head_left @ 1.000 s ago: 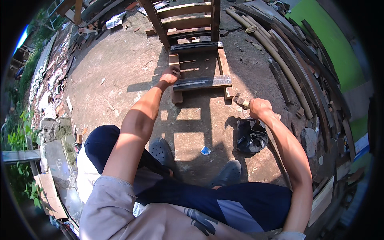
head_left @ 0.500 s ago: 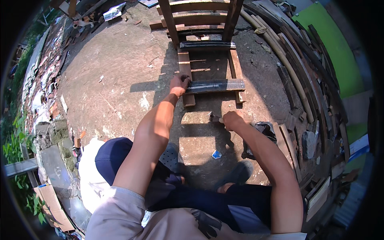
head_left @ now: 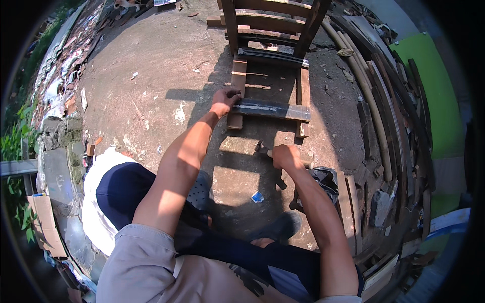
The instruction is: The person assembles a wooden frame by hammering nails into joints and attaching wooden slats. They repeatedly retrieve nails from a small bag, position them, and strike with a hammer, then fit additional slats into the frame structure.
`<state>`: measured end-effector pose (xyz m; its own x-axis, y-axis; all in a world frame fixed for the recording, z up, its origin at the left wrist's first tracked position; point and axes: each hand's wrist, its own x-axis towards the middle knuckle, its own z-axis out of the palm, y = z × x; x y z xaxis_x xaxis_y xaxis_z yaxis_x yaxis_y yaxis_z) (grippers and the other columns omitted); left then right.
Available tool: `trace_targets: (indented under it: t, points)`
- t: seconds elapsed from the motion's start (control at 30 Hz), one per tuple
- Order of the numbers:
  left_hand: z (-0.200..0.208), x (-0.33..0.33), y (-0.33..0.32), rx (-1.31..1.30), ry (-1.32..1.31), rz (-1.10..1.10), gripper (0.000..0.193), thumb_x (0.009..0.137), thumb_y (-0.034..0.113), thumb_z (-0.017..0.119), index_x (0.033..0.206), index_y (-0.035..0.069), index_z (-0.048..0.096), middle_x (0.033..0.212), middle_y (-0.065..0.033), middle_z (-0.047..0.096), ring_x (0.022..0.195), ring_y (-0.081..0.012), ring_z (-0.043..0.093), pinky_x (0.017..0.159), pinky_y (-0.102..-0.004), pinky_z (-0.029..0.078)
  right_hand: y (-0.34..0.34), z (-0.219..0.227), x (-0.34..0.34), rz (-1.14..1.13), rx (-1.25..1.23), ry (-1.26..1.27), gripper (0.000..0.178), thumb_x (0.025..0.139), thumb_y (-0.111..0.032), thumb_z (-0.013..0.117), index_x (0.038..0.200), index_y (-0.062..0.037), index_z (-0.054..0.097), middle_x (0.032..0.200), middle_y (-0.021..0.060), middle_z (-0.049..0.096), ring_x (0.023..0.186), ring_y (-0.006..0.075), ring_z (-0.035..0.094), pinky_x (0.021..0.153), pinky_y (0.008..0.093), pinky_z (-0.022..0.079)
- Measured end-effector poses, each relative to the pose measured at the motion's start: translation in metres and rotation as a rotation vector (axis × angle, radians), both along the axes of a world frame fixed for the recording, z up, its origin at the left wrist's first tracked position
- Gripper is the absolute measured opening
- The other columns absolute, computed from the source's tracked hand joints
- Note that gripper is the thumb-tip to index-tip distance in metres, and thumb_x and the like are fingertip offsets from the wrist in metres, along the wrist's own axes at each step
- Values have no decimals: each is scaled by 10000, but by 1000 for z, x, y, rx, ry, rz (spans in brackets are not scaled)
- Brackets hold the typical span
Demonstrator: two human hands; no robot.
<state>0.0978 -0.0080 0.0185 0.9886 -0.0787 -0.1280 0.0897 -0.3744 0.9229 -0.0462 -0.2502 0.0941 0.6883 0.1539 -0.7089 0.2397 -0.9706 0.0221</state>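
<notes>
My left hand is at the left end of a dark wooden slat, its thumb and fingers pinched together. Whatever they hold there is too small to make out. The slat lies across two side rails of a wooden ladder-like frame on the ground. Closer to me, my right hand is wrapped around the handle of a hammer. The hammer's head points left, raised over the ground and apart from the slat.
Upright posts with several crosspieces rise at the frame's far end. Long poles and boards are piled along the right, near a green panel. A black plastic bag lies beside my right forearm. A blue scrap is between my feet.
The whole view has turned slightly, shifting the frame's far end to the right. The hammer head shows more plainly now. My left hand remains at the slat's left end.
</notes>
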Motion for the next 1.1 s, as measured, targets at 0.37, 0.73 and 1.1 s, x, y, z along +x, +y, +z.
trace_targets:
  t: [0.37,0.73,1.1]
  points:
    - [10,-5,1,154,-73,-49,248,873,216,679,1049,44,703,1003,-122,716,935,-215,683,847,-333,513,-35,19,15,-234,205,162,311,694,-174,615,931,12,694,908,207,701,858,321,699,698,391,548]
    - [5,-10,6,146,-91,-60,271,874,253,691,1077,75,704,1026,-126,712,917,-272,698,814,-346,536,35,88,83,-398,580,-236,419,834,-276,672,1109,28,589,941,260,672,910,397,660,795,451,509]
    - [-2,-20,5,34,-147,-21,261,877,228,694,1096,88,713,1012,-137,718,905,-237,706,793,-328,541,86,36,91,-493,564,-451,384,843,-225,651,1103,36,543,1016,295,644,999,440,622,857,487,502]
